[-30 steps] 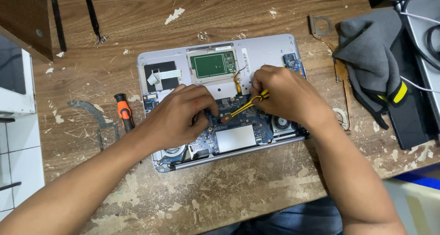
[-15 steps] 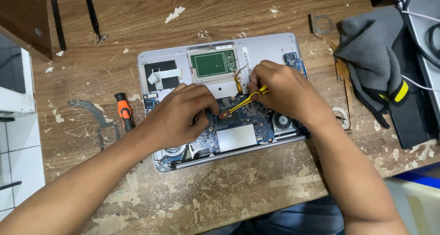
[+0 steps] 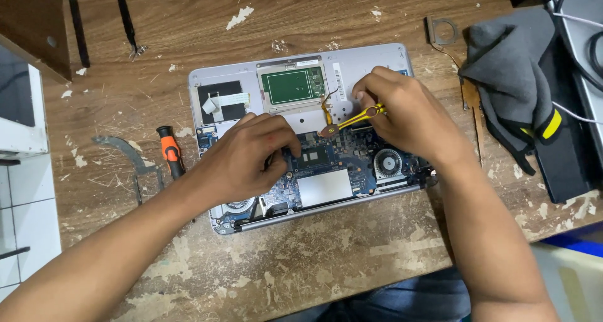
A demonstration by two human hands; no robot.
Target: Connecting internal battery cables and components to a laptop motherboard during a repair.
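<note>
I am working inside the opened silver laptop base, which is lying bottom-up on the scarred wooden counter with its blue circuit board exposed. My right hand is pinching a pair of yellow metal tweezers between thumb and forefinger, the tips angling down-left to the copper-coloured flex ribbon cable that is running from the green touchpad board toward the main board. To do this well, I judge that I should be keeping the tweezer tips low and flat, gripping only the ribbon's stiffened end, and moving it along its own line rather than twisting it, since a thin ribbon like this probably creases easily.

My right fingers are clenched close around the tweezer shanks, squeezing them nearly together; whether the tips are actually biting the ribbon I cannot tell. My left hand is resting palm-down on the left part of the board, fingers curled and pressing to steady the laptop, holding nothing that I can see. An orange-and-black handled screwdriver is lying on the counter just left of the laptop, and a crumpled grey cloth is sitting well off to the right.
</note>
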